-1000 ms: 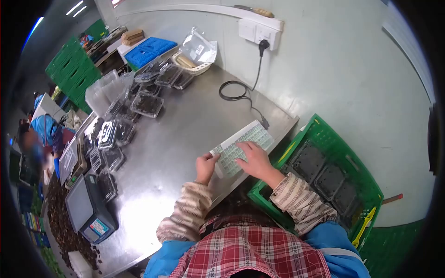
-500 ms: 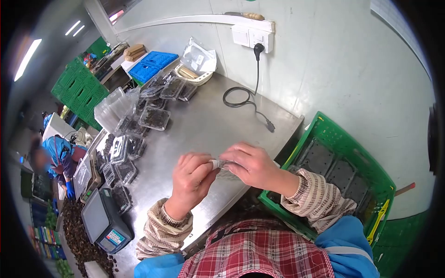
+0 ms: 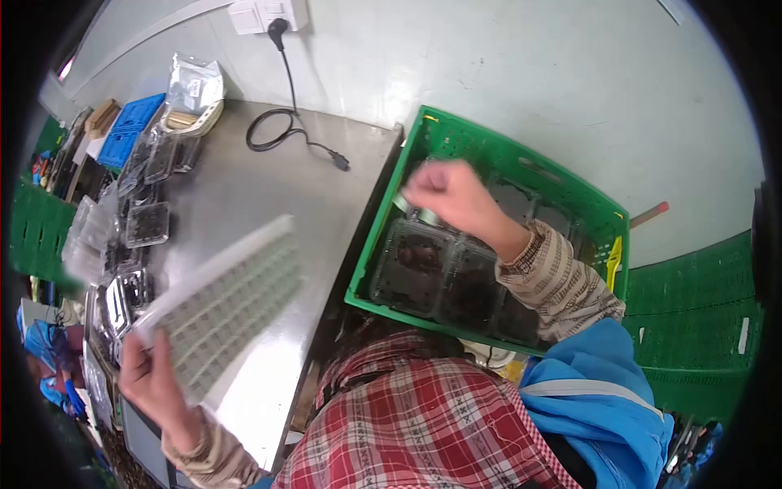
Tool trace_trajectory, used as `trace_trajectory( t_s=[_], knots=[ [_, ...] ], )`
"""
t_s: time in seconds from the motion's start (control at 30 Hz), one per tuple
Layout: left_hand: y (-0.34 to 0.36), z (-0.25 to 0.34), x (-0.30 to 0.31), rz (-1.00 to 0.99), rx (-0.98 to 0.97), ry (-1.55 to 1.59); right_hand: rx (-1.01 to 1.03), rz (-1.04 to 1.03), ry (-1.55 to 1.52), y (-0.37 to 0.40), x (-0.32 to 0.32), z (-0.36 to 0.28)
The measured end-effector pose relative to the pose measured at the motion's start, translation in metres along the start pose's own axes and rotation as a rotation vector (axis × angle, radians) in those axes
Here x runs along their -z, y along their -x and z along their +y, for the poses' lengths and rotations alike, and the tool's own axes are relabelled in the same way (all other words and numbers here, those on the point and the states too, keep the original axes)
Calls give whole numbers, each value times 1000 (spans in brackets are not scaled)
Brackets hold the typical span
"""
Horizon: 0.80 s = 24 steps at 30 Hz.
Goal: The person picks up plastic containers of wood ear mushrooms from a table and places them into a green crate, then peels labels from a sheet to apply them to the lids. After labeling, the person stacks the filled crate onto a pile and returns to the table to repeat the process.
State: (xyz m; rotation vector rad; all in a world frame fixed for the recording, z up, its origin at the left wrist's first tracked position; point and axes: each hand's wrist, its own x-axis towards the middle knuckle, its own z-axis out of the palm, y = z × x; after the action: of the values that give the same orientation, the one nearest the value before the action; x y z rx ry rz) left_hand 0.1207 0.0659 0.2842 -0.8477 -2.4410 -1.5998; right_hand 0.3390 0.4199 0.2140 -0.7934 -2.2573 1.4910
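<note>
A white sheet with rows of pale labels (image 3: pixel 236 314) is in my left hand (image 3: pixel 159 379), pinched at its lower left corner and blurred by motion. My right hand (image 3: pixel 460 200) is over the upper left part of the green crate (image 3: pixel 525 155), with its fingers closed. Near those fingertips a small whitish-green piece shows, blurred; whether it is held cannot be made out. Clear lidded boxes with dark contents (image 3: pixel 415 265) lie side by side in the crate, below and beside my right hand.
The metal table (image 3: pixel 236 179) bears a black power cable (image 3: pixel 273 147), stacked clear boxes (image 3: pixel 147 224), a basket (image 3: pixel 199 122) and a blue crate (image 3: pixel 130 130). A yellow tool (image 3: pixel 613 261) stands at the crate's right side. A co-worker in blue (image 3: pixel 49 354) is at far left.
My hands have moved apart: the left went left with the sheet, the right went over the crate. The view has turned toward the crate, showing more of its boxes.
</note>
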Motion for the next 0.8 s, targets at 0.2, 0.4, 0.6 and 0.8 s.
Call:
trace_trajectory(
  t_s=[0.2,0.4,0.6,0.8],
  knots=[
    [-2,40,-4,104,-11,278,-202,-140,145,27,-17,97],
    [-1,62,-10,-22,-32,375,-53,124,880,27,-3,101],
    [-2,52,-15,-173,19,444,-167,-235,377,92,36,129],
    [7,75,-64,-326,77,487,-188,235,392,112,65,109]
  ],
)
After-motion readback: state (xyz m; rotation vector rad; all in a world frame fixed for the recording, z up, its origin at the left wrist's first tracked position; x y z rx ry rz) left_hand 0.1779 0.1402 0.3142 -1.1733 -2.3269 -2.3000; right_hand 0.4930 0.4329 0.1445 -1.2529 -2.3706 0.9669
